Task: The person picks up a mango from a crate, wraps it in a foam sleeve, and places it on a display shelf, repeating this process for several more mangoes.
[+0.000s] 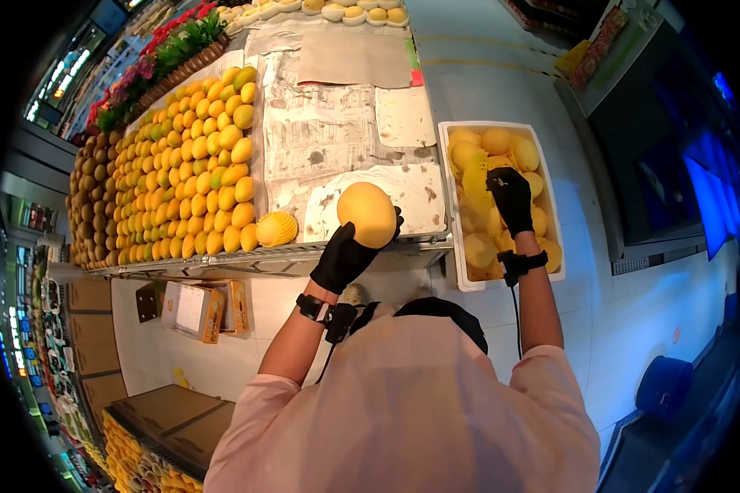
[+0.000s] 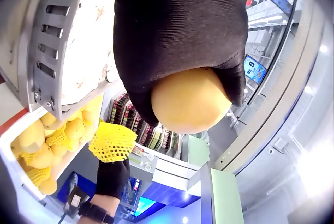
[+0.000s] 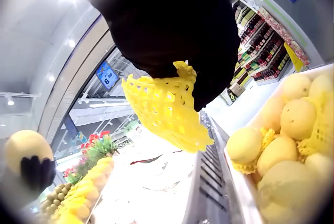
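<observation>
My black-gloved left hand [image 1: 344,260] grips a smooth, bare yellow melon [image 1: 367,212] near the front edge of the display table. In the left wrist view its fingers and thumb wrap round the melon [image 2: 190,103]. Above the white foam box, my black-gloved right hand [image 1: 511,197] pinches a yellow foam net sleeve [image 3: 166,112]. The sleeve hangs from the fingers with no fruit showing inside, and its mesh [image 2: 112,142] also appears in the left wrist view. Part of the right hand's fingers is hidden behind the glove's back in the head view.
The white foam box [image 1: 556,205] holds several yellow melons, some in nets. Rows of yellow fruit [image 1: 181,172] fill the table's left, with one netted melon [image 1: 277,229] at the front edge. Paper sheets [image 1: 296,135] cover the middle. Cartons [image 1: 193,311] sit on the floor.
</observation>
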`<action>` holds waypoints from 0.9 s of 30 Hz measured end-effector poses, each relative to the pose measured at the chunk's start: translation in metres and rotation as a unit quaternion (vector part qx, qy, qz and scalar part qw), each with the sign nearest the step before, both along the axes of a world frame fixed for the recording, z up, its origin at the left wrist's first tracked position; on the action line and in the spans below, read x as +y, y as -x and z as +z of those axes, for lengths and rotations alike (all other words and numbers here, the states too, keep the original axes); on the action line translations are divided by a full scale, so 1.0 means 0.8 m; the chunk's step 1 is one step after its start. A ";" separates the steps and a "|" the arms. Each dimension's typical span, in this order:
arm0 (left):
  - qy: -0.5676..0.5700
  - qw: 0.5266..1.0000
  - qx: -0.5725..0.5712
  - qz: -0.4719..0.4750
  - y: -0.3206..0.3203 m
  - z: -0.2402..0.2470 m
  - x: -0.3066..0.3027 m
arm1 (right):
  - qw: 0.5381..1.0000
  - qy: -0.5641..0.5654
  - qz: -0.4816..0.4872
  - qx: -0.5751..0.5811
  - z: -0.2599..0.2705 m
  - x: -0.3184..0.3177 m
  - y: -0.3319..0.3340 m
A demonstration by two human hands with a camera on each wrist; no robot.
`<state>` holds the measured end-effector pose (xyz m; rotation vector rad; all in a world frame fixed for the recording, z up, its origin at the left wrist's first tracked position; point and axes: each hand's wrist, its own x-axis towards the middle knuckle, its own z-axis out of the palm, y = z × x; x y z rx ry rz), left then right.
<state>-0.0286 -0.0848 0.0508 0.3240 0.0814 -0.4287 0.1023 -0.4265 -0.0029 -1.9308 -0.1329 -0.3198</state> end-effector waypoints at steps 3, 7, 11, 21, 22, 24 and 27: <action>-0.084 0.994 -0.068 -0.006 -0.003 -0.004 0.025 | 0.999 0.039 -0.002 -0.015 0.027 0.054 0.018; -0.149 0.982 -0.112 -0.014 -0.019 -0.016 0.063 | 0.999 -0.009 0.030 -0.006 0.047 0.121 0.033; -0.078 0.994 -0.077 -0.008 -0.030 -0.021 0.089 | 0.998 0.059 0.005 -0.034 0.053 0.171 0.032; -0.084 0.988 -0.124 -0.030 -0.049 -0.042 0.157 | 0.977 0.162 0.012 -0.138 0.083 0.313 0.052; -0.073 0.989 -0.128 -0.024 -0.048 -0.037 0.161 | 0.968 0.211 0.018 -0.132 0.086 0.325 0.056; -0.089 0.986 -0.141 -0.018 -0.047 -0.022 0.173 | 0.957 0.261 0.034 -0.124 0.093 0.350 0.064; -0.136 0.979 -0.151 -0.023 -0.047 -0.010 0.194 | 0.963 0.228 0.062 -0.127 0.092 0.383 0.070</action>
